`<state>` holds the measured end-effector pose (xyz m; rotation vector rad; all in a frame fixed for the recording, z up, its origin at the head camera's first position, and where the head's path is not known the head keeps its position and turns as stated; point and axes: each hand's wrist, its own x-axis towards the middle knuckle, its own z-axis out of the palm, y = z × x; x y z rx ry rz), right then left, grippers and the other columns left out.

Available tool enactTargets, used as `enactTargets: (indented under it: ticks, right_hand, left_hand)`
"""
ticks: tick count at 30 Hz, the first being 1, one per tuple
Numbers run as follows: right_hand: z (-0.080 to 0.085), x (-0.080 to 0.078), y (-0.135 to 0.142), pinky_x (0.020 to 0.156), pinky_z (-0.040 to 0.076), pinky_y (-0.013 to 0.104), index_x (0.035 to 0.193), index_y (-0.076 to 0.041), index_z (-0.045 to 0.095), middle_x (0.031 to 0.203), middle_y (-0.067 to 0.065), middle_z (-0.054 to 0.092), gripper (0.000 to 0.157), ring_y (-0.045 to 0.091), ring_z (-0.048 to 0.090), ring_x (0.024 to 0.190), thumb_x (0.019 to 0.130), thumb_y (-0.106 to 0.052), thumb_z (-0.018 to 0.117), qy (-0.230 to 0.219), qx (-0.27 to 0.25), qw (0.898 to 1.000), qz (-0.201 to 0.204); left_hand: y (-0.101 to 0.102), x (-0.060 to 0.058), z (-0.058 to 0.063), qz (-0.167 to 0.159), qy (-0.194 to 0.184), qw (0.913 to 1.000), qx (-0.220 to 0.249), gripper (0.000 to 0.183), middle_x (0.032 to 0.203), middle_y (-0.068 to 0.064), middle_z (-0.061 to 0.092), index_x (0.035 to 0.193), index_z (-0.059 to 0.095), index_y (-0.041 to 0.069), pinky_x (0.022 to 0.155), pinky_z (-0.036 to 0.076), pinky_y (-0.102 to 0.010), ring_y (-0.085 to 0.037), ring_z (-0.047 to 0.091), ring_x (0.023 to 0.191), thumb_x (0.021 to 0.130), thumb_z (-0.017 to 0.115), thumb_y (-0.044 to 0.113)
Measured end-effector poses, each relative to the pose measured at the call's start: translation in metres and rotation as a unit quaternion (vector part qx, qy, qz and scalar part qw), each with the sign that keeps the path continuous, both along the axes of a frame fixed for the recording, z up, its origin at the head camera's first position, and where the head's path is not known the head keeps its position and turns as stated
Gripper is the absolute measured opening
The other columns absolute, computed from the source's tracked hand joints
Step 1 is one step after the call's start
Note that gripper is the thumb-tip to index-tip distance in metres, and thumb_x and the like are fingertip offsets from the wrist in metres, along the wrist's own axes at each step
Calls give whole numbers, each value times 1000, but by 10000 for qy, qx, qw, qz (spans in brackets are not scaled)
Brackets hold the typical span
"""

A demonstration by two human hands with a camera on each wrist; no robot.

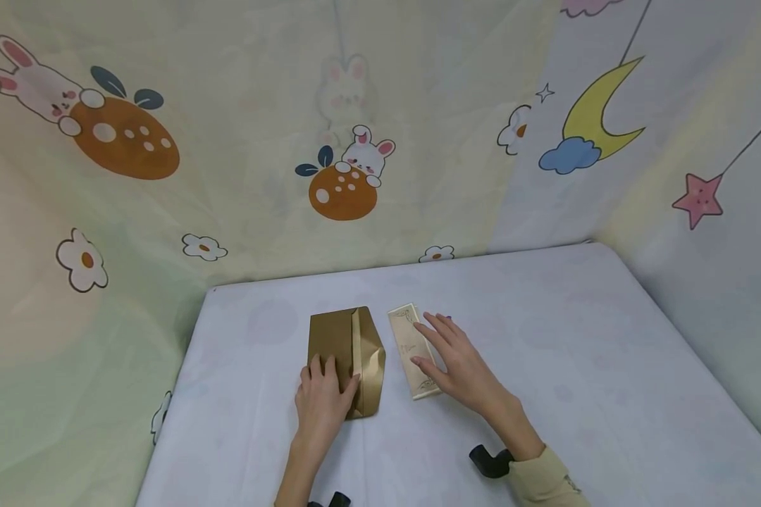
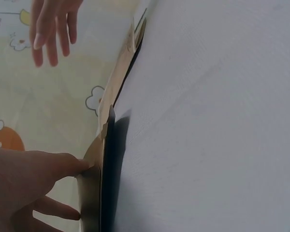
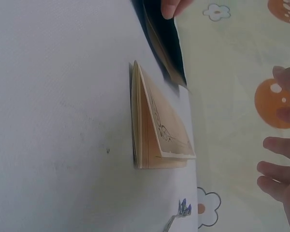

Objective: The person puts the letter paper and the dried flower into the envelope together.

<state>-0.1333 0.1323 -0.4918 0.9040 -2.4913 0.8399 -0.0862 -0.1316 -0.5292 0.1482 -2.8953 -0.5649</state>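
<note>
A gold envelope (image 1: 331, 334) lies on the table with its pointed flap spread out to the right. My left hand (image 1: 320, 403) rests on its lower part, fingertips and thumb touching the paper; in the left wrist view the thumb presses near the flap. Right of the envelope is a narrow cream folded card (image 1: 410, 352) with printed line ornaments. Its cover stands slightly raised in the right wrist view, with more layers (image 3: 144, 145) underneath. Just over the card's right side hovers my right hand (image 1: 461, 367), fingers spread and holding nothing.
A small purple-tipped item (image 3: 184, 208) lies beyond the card, mostly hidden behind my right hand in the head view. Black wrist-worn devices (image 1: 490, 462) sit by both wrists. A white cloth covers the table (image 1: 609, 366), and a printed curtain (image 1: 247, 162) hangs behind it.
</note>
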Motion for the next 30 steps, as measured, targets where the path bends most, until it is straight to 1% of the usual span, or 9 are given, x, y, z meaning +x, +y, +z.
enactTargets:
  ticks: [7, 10, 13, 17, 20, 22, 24, 27, 30]
  right_hand:
    - [-2, 2, -7, 107, 44, 63, 142, -5, 58, 149, 23, 54, 58, 48, 51, 137, 90, -22, 79, -64, -20, 10000, 72]
    - [-2, 3, -11, 106, 46, 60, 140, -4, 60, 148, 23, 55, 57, 45, 52, 136, 89, -19, 80, -77, -129, 9998, 156]
    - [-2, 4, -18, 105, 49, 55, 137, -4, 62, 147, 23, 55, 53, 40, 53, 136, 88, -17, 81, -132, -154, 9996, 199]
    - [-3, 5, -30, 103, 52, 50, 135, -5, 64, 147, 21, 56, 48, 37, 55, 135, 92, -20, 79, -504, 16, 9983, 285]
    - [-4, 4, -38, 104, 51, 50, 135, -4, 64, 147, 20, 56, 45, 36, 55, 136, 94, -19, 76, -874, 21, 9954, 397]
    - [-5, 2, -44, 105, 51, 50, 134, -2, 64, 146, 21, 57, 44, 37, 55, 136, 94, -17, 76, -993, -5, 9941, 436]
    - [-7, 2, -50, 105, 51, 50, 133, -1, 64, 145, 22, 57, 44, 37, 55, 135, 93, -15, 76, -1069, 29, 9931, 472]
    - [-13, 2, -58, 104, 51, 50, 134, 0, 63, 144, 22, 57, 43, 38, 56, 133, 94, -13, 75, -1179, 169, 9914, 534]
    - [-19, 2, -66, 103, 52, 49, 133, 1, 63, 139, 21, 60, 41, 37, 59, 130, 95, -11, 73, -1330, 205, 9889, 635]
  left_hand:
    - [0, 0, -1, -6, 99, 9999, 31, 58, 135, -35, 56, 127, 64, -6, 78, 57, -60, -52, 56, 118, 90, 79, 36]
    - [0, 1, -1, -35, 192, 9998, 35, 56, 133, -35, 57, 126, 65, -6, 74, 58, -58, -51, 57, 116, 91, 78, 35]
    - [1, 0, -1, -37, 264, 9996, 29, 54, 132, -35, 57, 124, 66, -7, 70, 59, -57, -51, 58, 114, 92, 77, 34]
    - [1, -2, 1, 13, 273, 9996, 57, 53, 131, -34, 58, 124, 66, -6, 67, 59, -57, -50, 58, 114, 92, 77, 35]
    - [2, -6, 3, 36, 275, 9996, 88, 54, 132, -33, 58, 125, 66, -6, 67, 59, -58, -48, 58, 115, 92, 77, 35]
    - [3, -7, 4, 23, 298, 9995, 111, 54, 132, -33, 58, 125, 65, -5, 68, 58, -58, -48, 57, 115, 91, 77, 35]
    - [3, -5, 3, 19, 306, 9995, 125, 54, 133, -32, 58, 126, 65, -6, 69, 58, -60, -48, 57, 117, 91, 77, 34]
    - [2, 0, 1, 22, 272, 9996, 124, 54, 133, -33, 57, 126, 65, -6, 69, 58, -60, -49, 57, 118, 91, 78, 33]
    - [1, 4, -1, 49, 270, 9996, 102, 54, 132, -33, 58, 125, 65, -7, 67, 59, -59, -49, 57, 117, 91, 78, 33]
